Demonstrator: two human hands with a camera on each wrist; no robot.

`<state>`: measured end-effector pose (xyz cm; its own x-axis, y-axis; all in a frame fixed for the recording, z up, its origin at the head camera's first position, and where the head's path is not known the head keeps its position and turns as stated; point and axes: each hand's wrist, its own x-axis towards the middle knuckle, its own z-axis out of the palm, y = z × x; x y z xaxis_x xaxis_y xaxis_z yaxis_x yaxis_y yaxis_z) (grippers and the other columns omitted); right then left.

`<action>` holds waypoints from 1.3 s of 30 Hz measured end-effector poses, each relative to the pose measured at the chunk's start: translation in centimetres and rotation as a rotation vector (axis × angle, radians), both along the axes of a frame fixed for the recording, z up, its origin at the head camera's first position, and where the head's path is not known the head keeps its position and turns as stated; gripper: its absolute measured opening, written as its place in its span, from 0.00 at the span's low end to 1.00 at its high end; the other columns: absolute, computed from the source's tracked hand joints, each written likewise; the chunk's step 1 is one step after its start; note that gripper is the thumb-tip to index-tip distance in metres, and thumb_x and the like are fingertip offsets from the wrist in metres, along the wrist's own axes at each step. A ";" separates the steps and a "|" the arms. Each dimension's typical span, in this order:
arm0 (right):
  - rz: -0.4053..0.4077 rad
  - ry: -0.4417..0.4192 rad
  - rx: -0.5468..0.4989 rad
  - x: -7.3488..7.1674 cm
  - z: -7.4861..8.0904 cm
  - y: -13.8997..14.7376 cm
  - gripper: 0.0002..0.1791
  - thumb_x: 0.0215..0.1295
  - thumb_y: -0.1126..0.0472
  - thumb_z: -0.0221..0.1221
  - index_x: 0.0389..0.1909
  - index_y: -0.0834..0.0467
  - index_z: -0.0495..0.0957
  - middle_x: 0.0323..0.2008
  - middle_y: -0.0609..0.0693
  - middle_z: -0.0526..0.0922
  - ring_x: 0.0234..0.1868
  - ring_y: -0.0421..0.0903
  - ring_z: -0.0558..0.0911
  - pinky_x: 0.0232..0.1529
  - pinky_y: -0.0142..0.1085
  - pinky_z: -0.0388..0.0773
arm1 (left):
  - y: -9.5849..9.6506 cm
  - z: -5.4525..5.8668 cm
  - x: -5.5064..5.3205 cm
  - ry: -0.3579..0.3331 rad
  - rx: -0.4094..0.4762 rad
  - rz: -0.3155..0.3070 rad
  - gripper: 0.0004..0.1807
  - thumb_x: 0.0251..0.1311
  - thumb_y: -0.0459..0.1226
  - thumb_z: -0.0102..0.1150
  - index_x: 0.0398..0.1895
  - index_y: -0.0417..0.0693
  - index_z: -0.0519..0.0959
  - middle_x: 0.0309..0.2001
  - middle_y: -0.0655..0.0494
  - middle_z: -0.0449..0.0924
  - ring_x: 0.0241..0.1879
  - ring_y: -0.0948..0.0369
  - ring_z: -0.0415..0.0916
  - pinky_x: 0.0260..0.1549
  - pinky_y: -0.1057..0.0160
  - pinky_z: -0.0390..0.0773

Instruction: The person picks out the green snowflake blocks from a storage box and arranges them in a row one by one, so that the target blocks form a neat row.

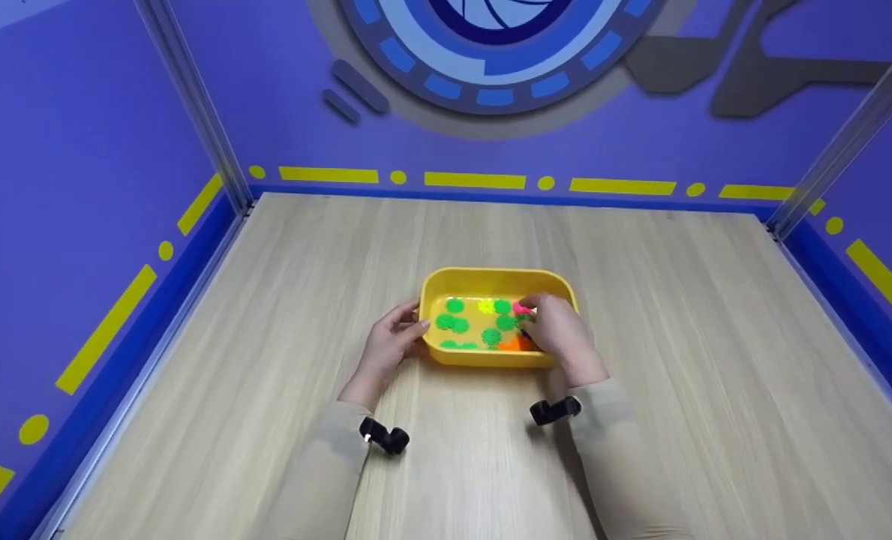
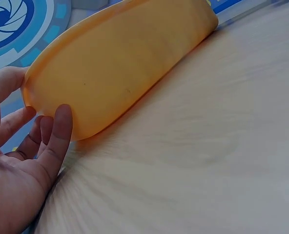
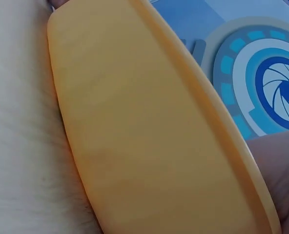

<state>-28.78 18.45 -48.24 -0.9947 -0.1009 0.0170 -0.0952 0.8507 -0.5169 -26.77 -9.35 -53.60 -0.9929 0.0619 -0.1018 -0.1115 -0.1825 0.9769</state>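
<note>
A yellow plastic bin (image 1: 483,360) with rounded corners stands on the table. Scattered over its floor are several green toothed discs (image 1: 491,337), a yellow piece (image 1: 485,306), a pink piece (image 1: 519,308) and something orange (image 1: 509,345). At the bin's left end my left hand (image 1: 387,345) holds the wall, thumb at the rim and fingers outside, as the left wrist view also shows. My right hand (image 1: 562,330) reaches over the right side, its fingers down among the pieces. Whether they pinch one is hidden; in the right wrist view the bin wall (image 3: 134,117) covers them.
The bin sits on a pale wood-grain table (image 1: 265,300). Purple-blue panels (image 1: 603,150) with yellow dashes rise at the back and both sides, with metal posts at the corners. A small black camera (image 1: 384,436) is worn on each wrist.
</note>
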 end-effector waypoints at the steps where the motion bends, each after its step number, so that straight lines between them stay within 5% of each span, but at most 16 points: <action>1: -0.004 -0.016 0.021 0.0 0.0 0.0 0.19 0.65 0.64 0.67 0.56 0.63 0.83 0.52 0.59 0.87 0.47 0.54 0.83 0.58 0.50 0.80 | 0.0 0.0 0.0 0.002 -0.001 -0.004 0.29 0.67 0.33 0.62 0.72 0.42 0.71 0.50 0.50 0.73 0.39 0.58 0.79 0.33 0.64 0.85; 14: 0.068 -0.059 0.144 0.0 0.0 -0.2 0.13 0.62 0.70 0.64 0.48 0.64 0.87 0.48 0.59 0.87 0.48 0.55 0.82 0.60 0.49 0.79 | 0.2 -0.1 0.0 -0.014 0.003 -0.009 0.29 0.67 0.32 0.62 0.71 0.41 0.71 0.52 0.49 0.74 0.41 0.59 0.78 0.33 0.65 0.85; 27: 0.004 0.100 0.024 -0.4 -0.1 -0.4 0.09 0.68 0.69 0.63 0.43 0.66 0.89 0.42 0.61 0.90 0.44 0.56 0.87 0.54 0.50 0.84 | -0.2 0.1 -0.1 -0.003 -0.002 0.003 0.29 0.67 0.32 0.63 0.71 0.41 0.72 0.50 0.50 0.74 0.42 0.58 0.78 0.34 0.65 0.84; 33: -0.045 0.056 -0.117 -0.4 0.5 -0.1 0.12 0.71 0.65 0.61 0.51 0.63 0.87 0.49 0.60 0.89 0.50 0.54 0.86 0.60 0.51 0.82 | -0.3 0.0 0.0 -0.001 -0.004 0.005 0.29 0.67 0.33 0.63 0.72 0.44 0.73 0.53 0.48 0.76 0.42 0.57 0.80 0.35 0.65 0.85; 39: -0.063 0.018 -0.252 -0.2 1.4 1.0 0.14 0.73 0.63 0.60 0.55 0.61 0.86 0.50 0.59 0.89 0.47 0.53 0.87 0.55 0.49 0.85 | -0.5 -0.1 0.1 0.004 0.014 0.008 0.29 0.68 0.32 0.62 0.71 0.40 0.72 0.53 0.48 0.76 0.45 0.57 0.80 0.34 0.65 0.85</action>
<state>-29.00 19.48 -46.85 -0.9983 -0.0287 0.0517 -0.0570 0.6997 -0.7122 -26.70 -9.81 -53.73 -0.9938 0.0557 -0.0967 -0.1059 -0.1968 0.9747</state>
